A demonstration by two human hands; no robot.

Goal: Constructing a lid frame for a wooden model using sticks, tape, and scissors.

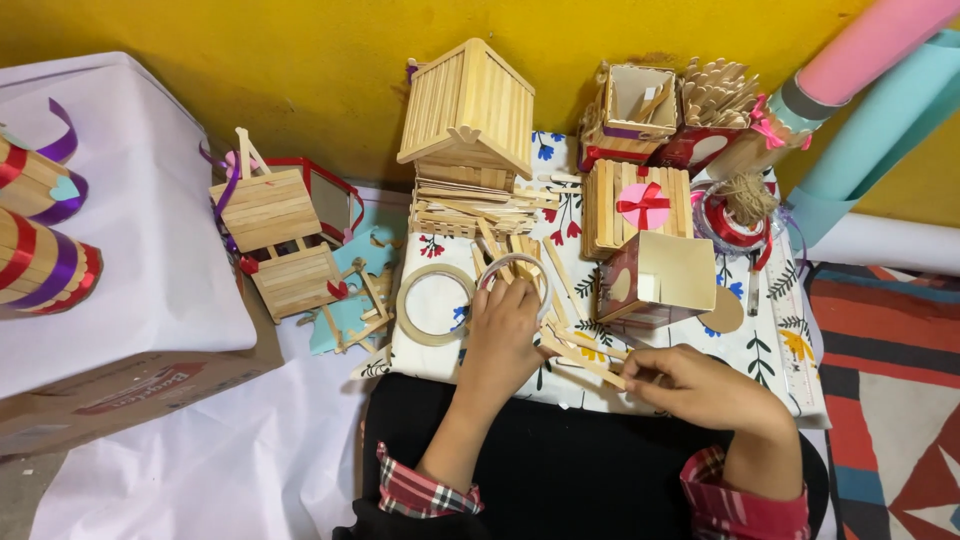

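Pale wood is everywhere here; the wooden craft stick (585, 362) in hand lies flat over the floral cloth (760, 345), its long axis running from far-left to near-right; the right hand (700, 388) pinches its near-right end between thumb and fingers, while the left hand (505, 340) presses down on the far-left end, fingers curled over a loose heap of sticks (510, 250). The two hands sit apart, one at each end, and the left is the nearer to the heap; a roll of tape (436, 303) lies just left of the left hand. Farther off stands a small stick house (470, 105), and to its right a slatted stick box with a red bow (640, 205) and a red-sided open box (660, 280). The cloth covers a low bench against a yellow wall (250, 60); a white-draped cardboard box (120, 250) stands at the left; a patterned rug (890, 400) shows at the right.
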